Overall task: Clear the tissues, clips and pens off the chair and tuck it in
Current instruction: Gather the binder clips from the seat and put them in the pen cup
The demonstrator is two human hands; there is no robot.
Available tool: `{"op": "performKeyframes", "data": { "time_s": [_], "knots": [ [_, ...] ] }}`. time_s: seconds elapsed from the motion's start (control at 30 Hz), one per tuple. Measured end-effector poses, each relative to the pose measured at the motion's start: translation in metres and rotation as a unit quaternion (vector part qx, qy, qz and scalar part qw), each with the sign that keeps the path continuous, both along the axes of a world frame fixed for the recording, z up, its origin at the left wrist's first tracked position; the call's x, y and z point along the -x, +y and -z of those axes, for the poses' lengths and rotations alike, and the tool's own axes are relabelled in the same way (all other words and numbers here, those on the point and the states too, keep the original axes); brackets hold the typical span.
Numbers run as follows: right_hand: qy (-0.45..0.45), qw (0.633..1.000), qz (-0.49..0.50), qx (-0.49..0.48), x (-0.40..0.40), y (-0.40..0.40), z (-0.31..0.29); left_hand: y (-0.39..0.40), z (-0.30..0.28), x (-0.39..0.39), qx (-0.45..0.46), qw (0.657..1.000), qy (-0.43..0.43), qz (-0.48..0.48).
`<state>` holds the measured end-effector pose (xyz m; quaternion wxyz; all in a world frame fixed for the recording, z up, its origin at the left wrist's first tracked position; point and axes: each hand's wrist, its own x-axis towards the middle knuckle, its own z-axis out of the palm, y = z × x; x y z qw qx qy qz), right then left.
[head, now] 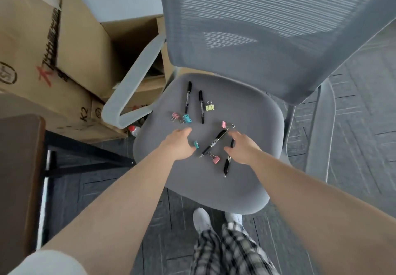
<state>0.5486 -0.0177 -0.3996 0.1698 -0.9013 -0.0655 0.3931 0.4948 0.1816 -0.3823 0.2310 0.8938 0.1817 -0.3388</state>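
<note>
A grey office chair has its seat (pixel 214 189) facing me, mesh backrest (pixel 267 28) at the far side. On the seat lie two black markers (pixel 188 96) (pixel 201 106), a black pen (pixel 214 143) and another black pen (pixel 227 163) partly under my right hand. Several binder clips are scattered: yellow (pixel 210 107), pink (pixel 175 116), blue (pixel 186 118), pink (pixel 224 124), teal (pixel 195 144), pink (pixel 216 159). My left hand (pixel 179 144) hovers open beside the teal clip. My right hand (pixel 242 148) is open over the right pen. No tissues are visible.
Stacked cardboard boxes (pixel 42 49) stand left of the chair beside its armrest (pixel 128 88). A dark brown table corner (pixel 19 167) with black legs is at the near left. My shoes (pixel 201 219) stand on grey patterned carpet.
</note>
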Motion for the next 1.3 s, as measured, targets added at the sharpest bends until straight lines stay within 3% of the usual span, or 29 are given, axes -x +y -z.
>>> {"op": "performKeyframes", "data": {
  "time_s": [0.17, 0.43, 0.73, 1.0, 1.3],
  "knots": [
    [-0.013, 1.000, 0.000, 0.016, -0.013, -0.004, 0.030, -0.006, 0.032, -0.013, -0.003, 1.000, -0.002, 0.004],
    [-0.112, 0.992, -0.053, 0.024, -0.047, 0.013, 0.066, -0.025, 0.091, -0.016, -0.012, 1.000, 0.018, 0.006],
    [-0.159, 0.977, -0.129, 0.049, -0.064, 0.032, 0.107, -0.033, 0.123, -0.016, -0.070, 0.996, -0.050, -0.006],
    [-0.166, 0.983, -0.074, 0.015, -0.084, 0.043, 0.094, -0.020, 0.107, -0.037, -0.052, 0.986, -0.062, -0.145],
    [-0.163, 0.986, 0.021, -0.011, -0.120, 0.088, 0.082, 0.027, 0.097, -0.069, -0.078, 0.920, -0.190, -0.332]
  ]
}}
